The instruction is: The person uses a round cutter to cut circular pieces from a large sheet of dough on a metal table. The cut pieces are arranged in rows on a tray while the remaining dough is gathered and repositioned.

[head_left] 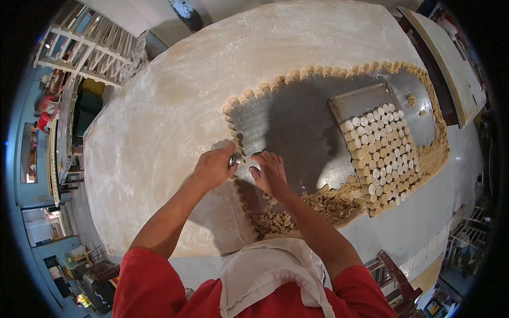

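A wide sheet of pale, floured dough (154, 122) spreads over the big table, its inner edge cut into round scallops. At that edge, my left hand (213, 165) is closed around a small round metal cutter (232, 160). Just right of it, over the bare metal tabletop (297, 127), my right hand (269, 172) has its fingers curled in; a bit of something dark shows by its fingertips, too small to name. To the right lies a metal tray (366, 97) partly filled with rows of small round dough pieces (383, 153), some whiter on top.
Crumbled dough scraps (328, 204) are heaped along the near edge, beside the tray. A strip of dough (436, 151) runs along the table's right end. Wooden racks (87, 45) stand far left, where a person in red (45, 114) is. Another table (450, 63) is at far right.
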Action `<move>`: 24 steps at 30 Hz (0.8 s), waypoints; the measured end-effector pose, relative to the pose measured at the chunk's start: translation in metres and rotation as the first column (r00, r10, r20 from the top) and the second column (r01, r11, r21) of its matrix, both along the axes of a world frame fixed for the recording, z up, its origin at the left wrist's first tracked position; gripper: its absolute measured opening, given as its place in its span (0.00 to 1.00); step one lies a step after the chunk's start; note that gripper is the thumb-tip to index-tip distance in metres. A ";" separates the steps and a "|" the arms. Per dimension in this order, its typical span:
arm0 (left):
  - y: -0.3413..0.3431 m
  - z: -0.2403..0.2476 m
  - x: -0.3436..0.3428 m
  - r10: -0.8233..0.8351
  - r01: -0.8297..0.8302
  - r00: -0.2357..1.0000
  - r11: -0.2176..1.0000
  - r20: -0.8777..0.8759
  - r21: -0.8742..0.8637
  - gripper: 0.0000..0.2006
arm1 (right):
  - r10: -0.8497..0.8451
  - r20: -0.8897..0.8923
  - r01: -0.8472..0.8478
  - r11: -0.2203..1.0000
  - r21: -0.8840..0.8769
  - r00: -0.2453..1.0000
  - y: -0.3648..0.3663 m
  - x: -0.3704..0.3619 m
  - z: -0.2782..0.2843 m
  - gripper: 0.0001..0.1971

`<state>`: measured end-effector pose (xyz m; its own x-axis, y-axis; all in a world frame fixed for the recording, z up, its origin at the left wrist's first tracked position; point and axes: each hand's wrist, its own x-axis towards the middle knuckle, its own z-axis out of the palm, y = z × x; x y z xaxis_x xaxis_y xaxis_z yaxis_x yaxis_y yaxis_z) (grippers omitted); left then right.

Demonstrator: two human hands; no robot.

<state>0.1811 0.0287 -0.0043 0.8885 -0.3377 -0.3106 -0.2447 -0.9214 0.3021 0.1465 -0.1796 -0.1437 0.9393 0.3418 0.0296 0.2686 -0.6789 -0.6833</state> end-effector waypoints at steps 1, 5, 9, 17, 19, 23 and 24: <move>-0.001 -0.003 0.004 -0.009 0.010 0.999 1.000 -0.044 0.022 0.21 | -0.007 0.006 0.007 1.000 0.005 1.000 0.001 0.002 0.001 0.20; -0.006 -0.019 0.015 -0.004 0.003 0.997 1.000 -0.071 -0.011 0.22 | -0.008 0.056 0.005 0.998 0.058 0.998 0.006 0.010 0.004 0.18; -0.010 -0.041 0.020 -0.037 0.030 0.993 0.997 -0.114 -0.068 0.19 | 0.021 0.059 -0.029 0.991 0.129 0.998 0.013 0.025 -0.001 0.12; 0.012 -0.056 -0.023 0.119 -0.144 0.989 0.875 -0.083 -0.462 0.18 | 0.022 0.005 -0.022 0.974 0.227 1.000 -0.008 0.044 -0.017 0.14; 0.026 -0.051 -0.021 0.270 -0.383 0.920 0.771 -0.284 -0.508 0.17 | 0.052 -0.006 -0.049 0.961 0.271 0.999 -0.014 0.040 -0.017 0.17; 0.053 -0.029 0.002 0.386 -0.689 0.714 0.536 -0.584 -0.488 0.18 | 0.025 0.071 -0.046 0.950 0.310 0.997 -0.017 0.033 -0.015 0.20; 0.052 -0.024 0.007 0.410 -0.586 0.805 0.664 -0.430 -0.464 0.18 | 0.008 0.108 -0.041 0.951 0.306 0.994 -0.016 0.032 -0.014 0.21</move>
